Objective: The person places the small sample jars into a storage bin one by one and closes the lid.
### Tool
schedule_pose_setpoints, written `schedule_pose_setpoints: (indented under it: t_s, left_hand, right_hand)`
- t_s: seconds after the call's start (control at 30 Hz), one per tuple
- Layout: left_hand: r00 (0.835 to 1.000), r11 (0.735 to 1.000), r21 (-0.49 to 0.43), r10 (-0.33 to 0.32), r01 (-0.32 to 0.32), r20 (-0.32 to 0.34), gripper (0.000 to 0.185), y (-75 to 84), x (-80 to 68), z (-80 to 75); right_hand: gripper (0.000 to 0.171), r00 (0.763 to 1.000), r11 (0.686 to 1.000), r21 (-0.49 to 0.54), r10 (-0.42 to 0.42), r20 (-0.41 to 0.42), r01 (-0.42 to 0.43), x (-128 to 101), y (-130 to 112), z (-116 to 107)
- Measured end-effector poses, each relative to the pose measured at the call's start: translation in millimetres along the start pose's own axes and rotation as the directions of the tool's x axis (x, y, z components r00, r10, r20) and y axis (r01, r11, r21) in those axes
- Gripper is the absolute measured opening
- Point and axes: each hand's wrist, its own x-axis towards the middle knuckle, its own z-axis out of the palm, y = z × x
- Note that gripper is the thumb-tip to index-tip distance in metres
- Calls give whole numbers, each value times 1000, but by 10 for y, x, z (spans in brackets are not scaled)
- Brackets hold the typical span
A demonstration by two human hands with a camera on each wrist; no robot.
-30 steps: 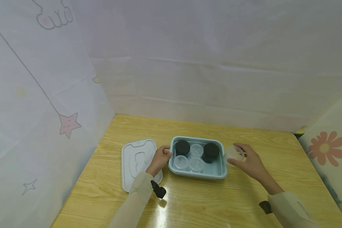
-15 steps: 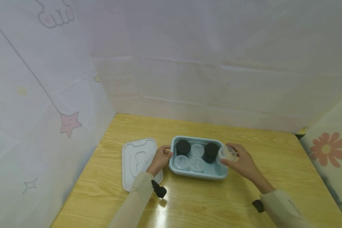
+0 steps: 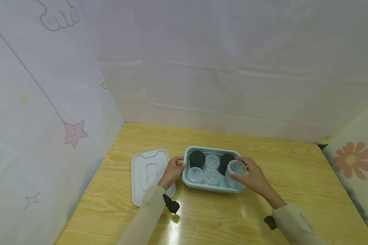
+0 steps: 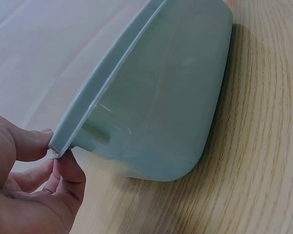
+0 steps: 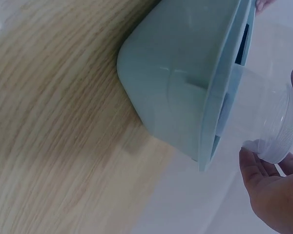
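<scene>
The right hand (image 3: 254,177) grips a clear cup (image 3: 235,168) over the near right corner of the blue box (image 3: 213,186) (five jars inside), whose left rim the left hand (image 3: 171,172) pinches

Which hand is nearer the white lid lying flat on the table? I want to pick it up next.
Left. The left hand pinches the box rim right beside the white lid; the right hand holds a clear cup at the box's far end.

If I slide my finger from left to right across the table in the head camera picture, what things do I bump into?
White lid → left hand gripping the box rim → blue box with small cups and black jars inside → clear cup → right hand holding that cup → flowered cloth.
</scene>
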Motion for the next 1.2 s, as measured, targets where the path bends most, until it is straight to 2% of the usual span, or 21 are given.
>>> schedule_pose_setpoints:
  t_s: [0.73, 1.2]
  left_hand:
    - [1000, 1000, 7, -9, 9, 9, 38, 6, -8, -6]
    - [1000, 1000, -1, -7, 7, 8, 37, -1, 0, -6]
  right_hand:
    - [67, 999, 998, -56, -3, -35, 1, -49, 141, 248]
    - [67, 997, 993, -99, -68, -40, 63, -77, 153, 319]
